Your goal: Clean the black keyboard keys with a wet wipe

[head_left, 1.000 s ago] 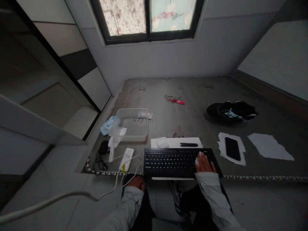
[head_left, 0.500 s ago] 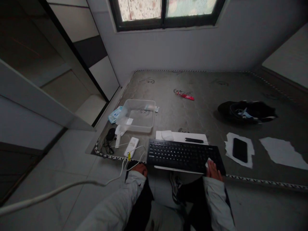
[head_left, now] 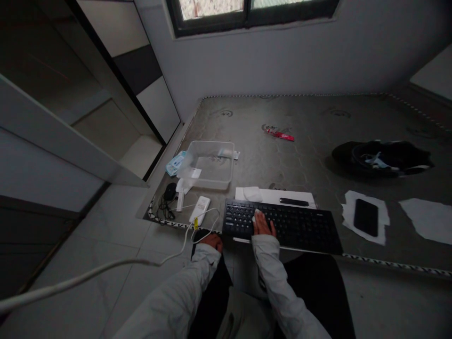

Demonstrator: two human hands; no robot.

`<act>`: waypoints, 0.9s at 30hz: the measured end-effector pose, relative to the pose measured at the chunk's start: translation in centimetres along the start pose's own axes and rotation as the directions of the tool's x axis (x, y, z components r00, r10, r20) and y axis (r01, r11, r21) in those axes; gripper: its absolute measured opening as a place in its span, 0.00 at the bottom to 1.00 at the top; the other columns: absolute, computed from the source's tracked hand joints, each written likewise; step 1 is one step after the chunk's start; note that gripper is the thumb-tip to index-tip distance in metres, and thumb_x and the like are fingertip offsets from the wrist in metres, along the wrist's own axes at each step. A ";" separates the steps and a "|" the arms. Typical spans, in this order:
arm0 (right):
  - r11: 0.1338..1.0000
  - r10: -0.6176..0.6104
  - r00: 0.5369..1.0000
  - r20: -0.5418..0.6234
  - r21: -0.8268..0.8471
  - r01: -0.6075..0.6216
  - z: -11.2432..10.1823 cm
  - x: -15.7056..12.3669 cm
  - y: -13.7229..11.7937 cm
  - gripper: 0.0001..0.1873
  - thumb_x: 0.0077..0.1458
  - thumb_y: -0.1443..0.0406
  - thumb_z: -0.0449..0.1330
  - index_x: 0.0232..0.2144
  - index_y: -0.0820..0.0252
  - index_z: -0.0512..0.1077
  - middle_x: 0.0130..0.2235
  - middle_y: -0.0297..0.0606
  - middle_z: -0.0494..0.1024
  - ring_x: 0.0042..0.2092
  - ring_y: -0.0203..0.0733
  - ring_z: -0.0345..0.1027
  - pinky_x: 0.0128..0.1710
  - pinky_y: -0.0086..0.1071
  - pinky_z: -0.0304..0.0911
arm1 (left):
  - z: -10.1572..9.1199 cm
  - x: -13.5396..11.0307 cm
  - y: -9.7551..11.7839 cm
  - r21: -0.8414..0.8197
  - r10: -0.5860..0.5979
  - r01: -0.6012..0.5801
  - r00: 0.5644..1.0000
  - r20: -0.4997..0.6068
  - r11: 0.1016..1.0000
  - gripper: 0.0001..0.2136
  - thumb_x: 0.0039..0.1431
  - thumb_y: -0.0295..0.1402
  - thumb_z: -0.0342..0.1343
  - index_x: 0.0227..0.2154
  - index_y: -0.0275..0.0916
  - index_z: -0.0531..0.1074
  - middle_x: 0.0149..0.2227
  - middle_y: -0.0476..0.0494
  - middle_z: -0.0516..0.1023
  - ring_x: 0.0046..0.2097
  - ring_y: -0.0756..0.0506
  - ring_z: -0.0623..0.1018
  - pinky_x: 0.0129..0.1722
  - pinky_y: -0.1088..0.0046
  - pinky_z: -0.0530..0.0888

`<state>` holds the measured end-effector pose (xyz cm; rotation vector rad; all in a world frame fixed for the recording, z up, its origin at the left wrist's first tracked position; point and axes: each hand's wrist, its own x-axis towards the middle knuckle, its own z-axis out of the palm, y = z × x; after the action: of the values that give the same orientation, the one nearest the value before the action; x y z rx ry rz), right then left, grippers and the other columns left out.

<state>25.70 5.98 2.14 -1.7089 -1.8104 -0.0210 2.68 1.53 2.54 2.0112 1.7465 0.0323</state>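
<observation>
Right hand (head_left: 262, 225), clutching a tissue (head_left: 257, 212), lies over the keyboard (head_left: 300, 228), which looks stiff and light, probably best gripped at its short ends.

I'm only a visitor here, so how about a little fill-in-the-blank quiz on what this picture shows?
1. The person's ____ hand covers part of the black keyboard.
2. The dark phone lies on a sheet coloured ____.
3. The slim object lying nearest the window is mostly ____.
4. In this view, the clear plastic box is to the ____ of the phone.

Missing words: right; white; red; left.
</observation>
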 end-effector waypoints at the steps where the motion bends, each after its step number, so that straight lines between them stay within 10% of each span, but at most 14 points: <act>1: 0.999 -0.046 0.999 -0.003 0.007 0.046 0.5 -0.1 -1.1 0.27 0.68 0.64 0.40 0.68 0.50 0.47 0.57 0.41 0.71 0.58 0.45 0.63 0.58 0.45 0.47 | 0.1 0.0 0.0 0.001 0.001 -0.001 1.000 0.002 1.000 0.12 0.56 0.28 0.49 0.33 0.38 0.79 0.38 0.42 0.79 0.43 0.42 0.75 0.41 0.67 0.67; 10: 0.961 -0.270 0.963 0.028 0.073 0.267 2.6 -2.4 -6.9 0.30 0.66 0.67 0.46 0.68 0.53 0.47 0.57 0.42 0.71 0.58 0.42 0.64 0.63 0.40 0.38 | 0.1 0.3 -0.1 0.022 -0.009 0.009 1.000 0.014 1.000 0.10 0.55 0.28 0.50 0.32 0.40 0.78 0.36 0.44 0.78 0.41 0.44 0.75 0.40 0.70 0.68; 27: 0.953 -0.114 0.993 0.000 -0.283 0.110 -5.4 -2.4 5.3 0.27 0.65 0.69 0.47 0.65 0.54 0.56 0.57 0.39 0.72 0.57 0.45 0.64 0.62 0.41 0.41 | -0.2 0.3 0.0 0.003 -0.015 0.015 1.000 0.007 1.000 0.09 0.56 0.28 0.52 0.32 0.40 0.78 0.37 0.46 0.78 0.40 0.46 0.75 0.36 0.73 0.66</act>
<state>32.66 2.37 3.25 -1.7869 -1.9648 -0.3572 2.70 1.85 2.67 1.9979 1.7587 0.0174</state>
